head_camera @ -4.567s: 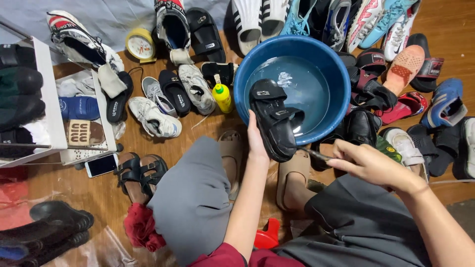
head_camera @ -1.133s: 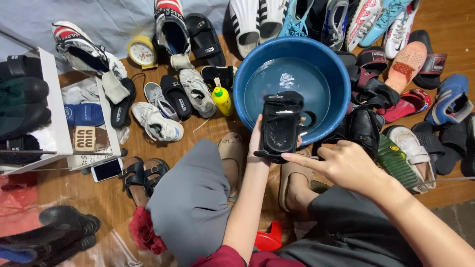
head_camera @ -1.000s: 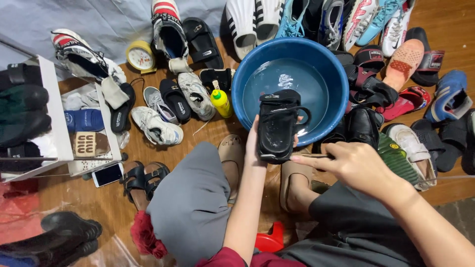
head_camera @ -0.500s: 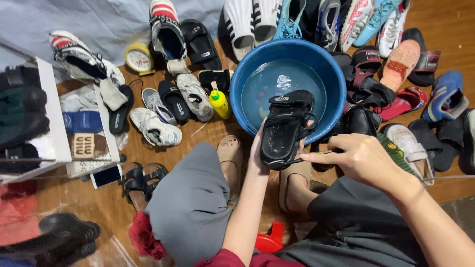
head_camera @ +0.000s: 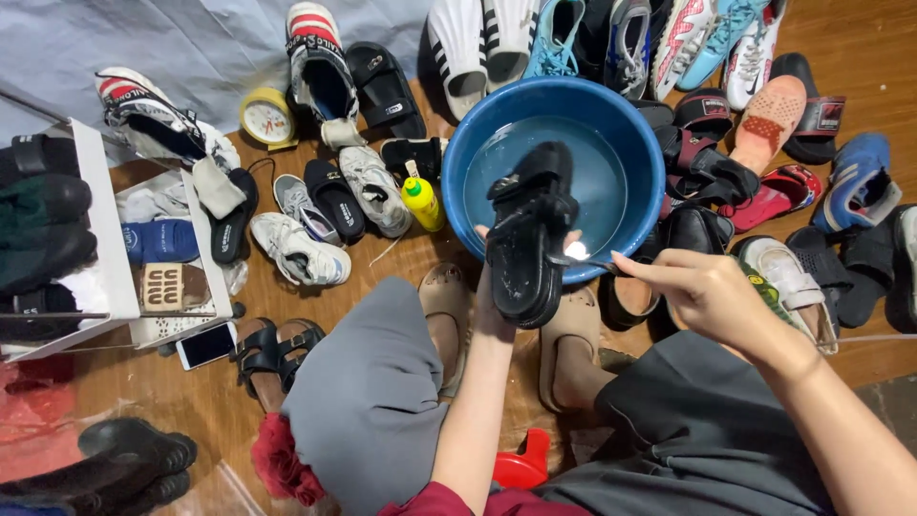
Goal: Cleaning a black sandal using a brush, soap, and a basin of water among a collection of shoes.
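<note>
**Sandal tipped upright over the basin**

The left hand [head_camera: 497, 301] grips a black sandal [head_camera: 528, 234] from behind, now raised more upright above the blue basin [head_camera: 642, 158] than a moment ago. The right hand [head_camera: 712, 291] pinches a thin brush [head_camera: 583, 258], its tip now at the sandal's side, so scrubbing looks underway. A yellow bottle [head_camera: 421, 201] stands nearby.

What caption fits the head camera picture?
Left hand holds a black sandal over a blue water basin; right hand brushes it.

Sandal [head_camera: 528, 239] now tilted over the basin [head_camera: 640, 162] rim; right hand [head_camera: 712, 296] has brought a brush [head_camera: 576, 253] against it.
</note>
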